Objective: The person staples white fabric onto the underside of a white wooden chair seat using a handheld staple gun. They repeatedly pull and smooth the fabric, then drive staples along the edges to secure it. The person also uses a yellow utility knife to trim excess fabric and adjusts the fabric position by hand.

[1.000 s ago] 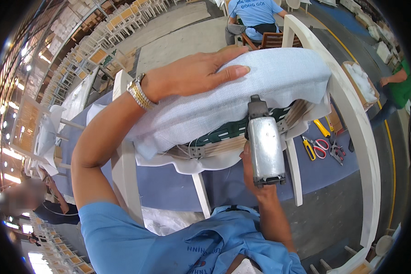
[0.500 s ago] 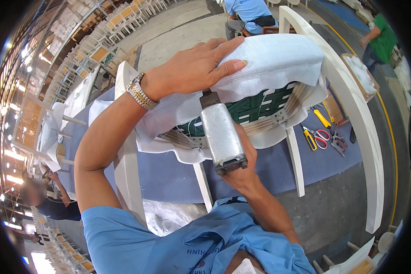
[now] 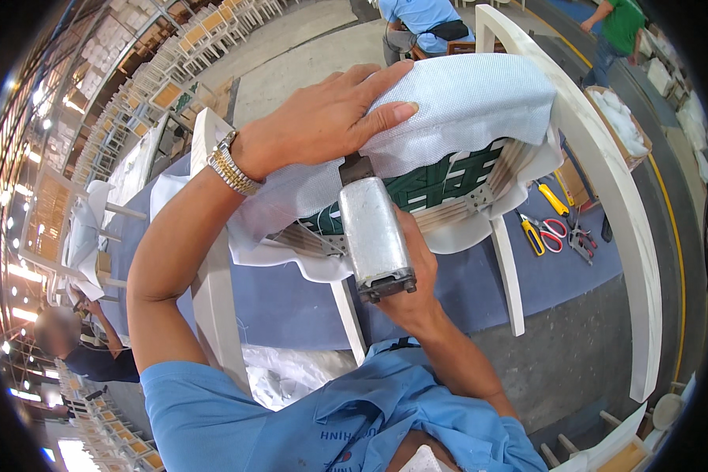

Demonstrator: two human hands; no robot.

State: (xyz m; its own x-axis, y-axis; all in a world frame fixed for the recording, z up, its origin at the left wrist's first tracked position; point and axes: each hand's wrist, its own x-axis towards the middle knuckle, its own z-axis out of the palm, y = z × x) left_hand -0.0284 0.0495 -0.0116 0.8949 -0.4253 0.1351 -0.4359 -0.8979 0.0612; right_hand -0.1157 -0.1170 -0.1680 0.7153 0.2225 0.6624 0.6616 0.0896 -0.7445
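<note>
A white-framed chair lies tipped over in front of me, its underside with dark green webbing facing me. Pale blue-white woven fabric covers the seat edge and hangs partly over the webbing. My left hand rests on this fabric, fingers stretched out and thumb spread apart from them. My right hand is closed round the handle of a silver staple gun, mostly hidden behind its body. The gun's dark nose meets the fabric just below my left hand; the exact contact is hidden.
On the blue-grey covered table at right lie a yellow cutter, red-handled scissors, pliers and a yellow-handled tool. A carton of white material stands beyond. Several chairs and other people are around.
The staple gun and my right hand have shifted slightly left along the fabric. My left hand stays on the fabric. The person in green at far right has moved.
</note>
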